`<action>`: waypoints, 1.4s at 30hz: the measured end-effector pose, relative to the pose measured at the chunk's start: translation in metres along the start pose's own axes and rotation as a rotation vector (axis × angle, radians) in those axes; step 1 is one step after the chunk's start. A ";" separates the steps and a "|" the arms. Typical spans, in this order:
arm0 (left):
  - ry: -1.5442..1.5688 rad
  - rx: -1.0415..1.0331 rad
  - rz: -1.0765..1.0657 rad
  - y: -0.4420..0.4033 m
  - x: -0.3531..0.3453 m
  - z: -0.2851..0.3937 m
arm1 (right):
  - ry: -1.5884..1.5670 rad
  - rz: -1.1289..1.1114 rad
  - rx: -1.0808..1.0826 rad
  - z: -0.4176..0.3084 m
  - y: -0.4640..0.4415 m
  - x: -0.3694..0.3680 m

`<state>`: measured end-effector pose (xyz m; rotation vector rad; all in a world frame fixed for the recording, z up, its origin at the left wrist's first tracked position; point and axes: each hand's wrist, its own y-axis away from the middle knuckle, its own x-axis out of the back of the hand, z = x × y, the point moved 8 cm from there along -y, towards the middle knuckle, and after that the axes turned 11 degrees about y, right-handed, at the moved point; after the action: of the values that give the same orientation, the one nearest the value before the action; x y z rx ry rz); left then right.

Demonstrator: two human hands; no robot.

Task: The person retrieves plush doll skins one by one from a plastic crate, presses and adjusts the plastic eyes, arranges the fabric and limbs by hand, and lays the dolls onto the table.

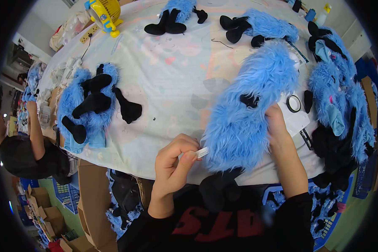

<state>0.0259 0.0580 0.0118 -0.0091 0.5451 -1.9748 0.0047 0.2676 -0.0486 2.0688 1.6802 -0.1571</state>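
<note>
A long blue furry plush toy [243, 113] with black feet lies at the near edge of the table, between my hands. My left hand [176, 159] pinches a small white label [202, 152] at the toy's lower left side. On the other side, my right hand [276, 122] is against the fur, its fingers partly hidden behind the toy, so its grip cannot be fully seen. The toy's black feet [218, 189] hang over the table edge toward me.
Blue plush pieces with black limbs [92, 101] lie at the left, others [260, 25] at the back, and a heap [340, 96] at the right. A tape roll [293, 103] sits beside the toy. A yellow fan [105, 14] stands back left. Another person [31, 147] is at the left.
</note>
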 end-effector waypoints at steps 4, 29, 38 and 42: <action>-0.025 0.125 0.019 0.004 0.004 -0.008 | 0.035 0.016 -0.037 0.003 -0.005 0.002; 0.610 0.498 0.500 0.050 -0.008 -0.067 | 1.401 -0.389 0.888 -0.024 0.066 -0.086; 0.764 0.362 0.672 0.057 -0.003 -0.065 | 0.717 -0.205 0.103 -0.008 0.018 -0.050; 0.599 0.367 0.549 0.055 0.001 -0.068 | 0.629 -0.331 0.048 0.007 0.015 -0.051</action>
<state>0.0557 0.0633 -0.0702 0.8909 0.4841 -1.4850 0.0081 0.2172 -0.0321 1.9747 2.4008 0.3952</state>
